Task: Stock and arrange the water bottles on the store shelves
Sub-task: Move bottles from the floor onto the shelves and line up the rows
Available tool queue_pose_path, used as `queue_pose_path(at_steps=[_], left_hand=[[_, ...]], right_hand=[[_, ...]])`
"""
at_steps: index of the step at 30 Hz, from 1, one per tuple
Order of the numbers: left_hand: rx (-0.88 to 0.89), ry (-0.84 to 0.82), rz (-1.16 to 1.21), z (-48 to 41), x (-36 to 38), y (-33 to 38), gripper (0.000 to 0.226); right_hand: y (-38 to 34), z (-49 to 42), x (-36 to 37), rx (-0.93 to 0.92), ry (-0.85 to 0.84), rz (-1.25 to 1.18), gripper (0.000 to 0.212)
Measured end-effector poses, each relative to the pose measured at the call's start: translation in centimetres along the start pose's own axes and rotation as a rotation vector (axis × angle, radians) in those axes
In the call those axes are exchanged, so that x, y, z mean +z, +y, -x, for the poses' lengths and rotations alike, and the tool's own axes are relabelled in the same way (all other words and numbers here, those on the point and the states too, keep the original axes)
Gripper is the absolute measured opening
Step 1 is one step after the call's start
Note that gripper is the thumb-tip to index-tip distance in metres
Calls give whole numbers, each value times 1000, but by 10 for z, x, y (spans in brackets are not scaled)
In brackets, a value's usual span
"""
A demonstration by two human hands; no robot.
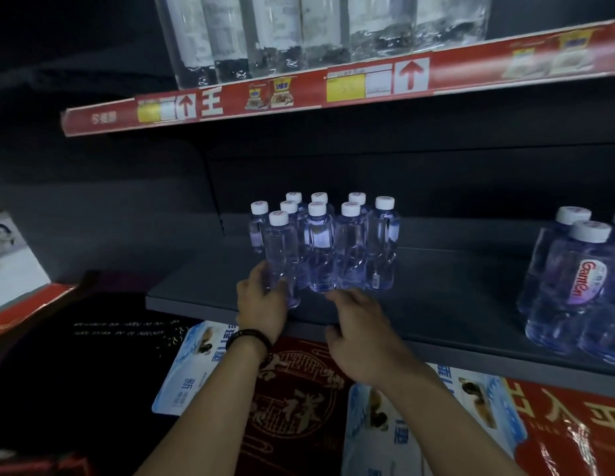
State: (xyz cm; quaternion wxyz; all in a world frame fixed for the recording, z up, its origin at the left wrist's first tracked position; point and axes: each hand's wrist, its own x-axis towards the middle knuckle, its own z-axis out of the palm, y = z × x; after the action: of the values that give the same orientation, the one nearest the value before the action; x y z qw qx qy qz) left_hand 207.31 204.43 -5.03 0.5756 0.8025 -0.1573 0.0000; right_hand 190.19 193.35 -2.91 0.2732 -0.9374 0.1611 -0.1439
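Small water bottles [319, 242] clustered on the dark shelf [436, 304]
The left hand [261, 304] curls round the front-left bottle [280, 255]; the right hand [359, 333] is spread loose beside the cluster

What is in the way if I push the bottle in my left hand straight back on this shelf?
The left hand grips the front-left bottle. The rest of the cluster stands directly behind it and at its right, so straight back looks blocked. The shelf left of the cluster shows bare.
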Motion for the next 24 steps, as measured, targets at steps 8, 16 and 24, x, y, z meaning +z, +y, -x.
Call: queue_pose_path(at_steps=[8, 16, 24], left_hand=[[29, -70, 76, 25, 5, 9, 28], [140, -221, 13, 36, 18, 14, 33], [153, -295, 23, 49, 39, 26, 26]], right_hand=[[-5, 5, -9, 6, 21, -21, 58], [3, 17, -18, 2, -16, -85, 94], [17, 25, -28, -10, -34, -73, 89]])
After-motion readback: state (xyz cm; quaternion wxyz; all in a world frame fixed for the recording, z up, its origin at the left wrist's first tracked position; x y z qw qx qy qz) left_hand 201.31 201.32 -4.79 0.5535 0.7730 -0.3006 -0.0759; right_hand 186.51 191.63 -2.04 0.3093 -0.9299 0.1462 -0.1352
